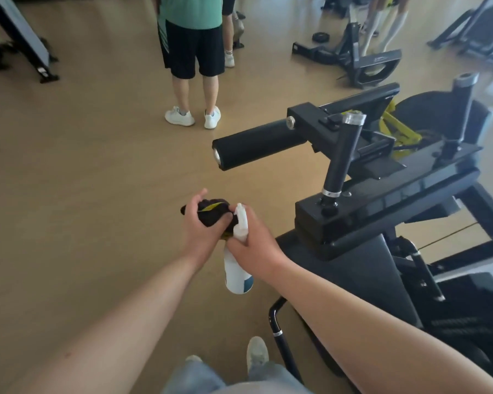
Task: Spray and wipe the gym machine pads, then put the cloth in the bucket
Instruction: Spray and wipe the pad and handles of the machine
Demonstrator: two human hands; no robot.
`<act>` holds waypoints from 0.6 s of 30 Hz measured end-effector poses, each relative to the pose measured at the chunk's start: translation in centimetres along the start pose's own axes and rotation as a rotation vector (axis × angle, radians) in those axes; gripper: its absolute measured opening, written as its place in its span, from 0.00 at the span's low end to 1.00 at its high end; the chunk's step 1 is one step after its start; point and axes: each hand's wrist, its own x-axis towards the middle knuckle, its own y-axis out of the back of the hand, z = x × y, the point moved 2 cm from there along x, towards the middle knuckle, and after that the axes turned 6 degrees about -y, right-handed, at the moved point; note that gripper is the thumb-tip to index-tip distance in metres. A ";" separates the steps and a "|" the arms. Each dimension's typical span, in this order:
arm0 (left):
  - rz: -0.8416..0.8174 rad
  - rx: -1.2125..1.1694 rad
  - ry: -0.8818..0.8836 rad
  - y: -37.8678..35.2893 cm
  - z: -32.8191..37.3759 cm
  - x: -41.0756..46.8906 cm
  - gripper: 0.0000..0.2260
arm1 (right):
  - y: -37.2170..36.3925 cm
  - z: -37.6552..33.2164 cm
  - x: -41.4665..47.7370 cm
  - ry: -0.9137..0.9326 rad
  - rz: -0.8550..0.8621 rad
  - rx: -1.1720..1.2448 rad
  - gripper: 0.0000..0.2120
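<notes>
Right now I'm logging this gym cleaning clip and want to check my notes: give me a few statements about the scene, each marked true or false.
1. The left hand grips a dark cloth. True.
2. The right hand holds a white spray bottle. True.
3. The cloth lies on the roller pad. False: it is in the left hand, apart from the roller pad.
4. The spray bottle stands on the floor. False: it is held in the air, right beside the cloth.
5. A person in a green shirt stands ahead. True.
</notes>
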 end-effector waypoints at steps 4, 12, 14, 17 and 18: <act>0.070 -0.063 -0.019 -0.6 1.0 2.9 0.15 | 1.0 -0.7 0.5 -0.029 0.093 0.021 0.24; -0.221 -0.048 -0.075 -2.0 3.3 7.7 0.08 | 1.1 -3.0 1.0 -0.091 0.369 0.012 0.24; -0.329 -0.102 -0.065 -2.7 3.8 8.6 0.11 | 1.1 -3.9 0.8 -0.120 0.439 0.032 0.24; -0.496 -0.163 -0.072 -4.2 5.2 9.3 0.19 | 1.4 -5.0 0.1 -0.159 0.599 0.073 0.18; -0.530 -0.194 -0.088 -4.8 5.7 9.3 0.21 | 1.7 -5.3 -0.3 -0.170 0.660 0.089 0.16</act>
